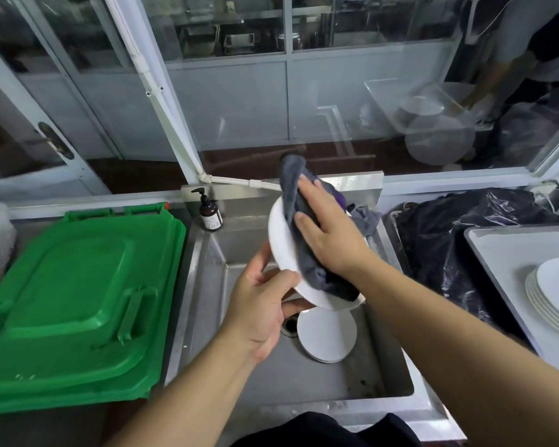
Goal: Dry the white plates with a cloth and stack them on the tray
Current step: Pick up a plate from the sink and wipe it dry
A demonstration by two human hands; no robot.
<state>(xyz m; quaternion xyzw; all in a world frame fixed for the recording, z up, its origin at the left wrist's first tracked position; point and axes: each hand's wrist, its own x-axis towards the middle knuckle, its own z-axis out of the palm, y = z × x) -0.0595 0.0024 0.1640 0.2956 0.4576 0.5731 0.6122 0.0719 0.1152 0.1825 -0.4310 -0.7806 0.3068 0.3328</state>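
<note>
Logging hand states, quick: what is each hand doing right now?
Left hand: grips the rim of the white plate, held tilted over the sink.
Right hand: fingers straight, pressing the grey cloth against the plate.

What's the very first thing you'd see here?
The hands in the middle: the left hand holds a white plate over the sink while the right hand presses a grey cloth into it. Next, the big green bin lid on the left.
</note>
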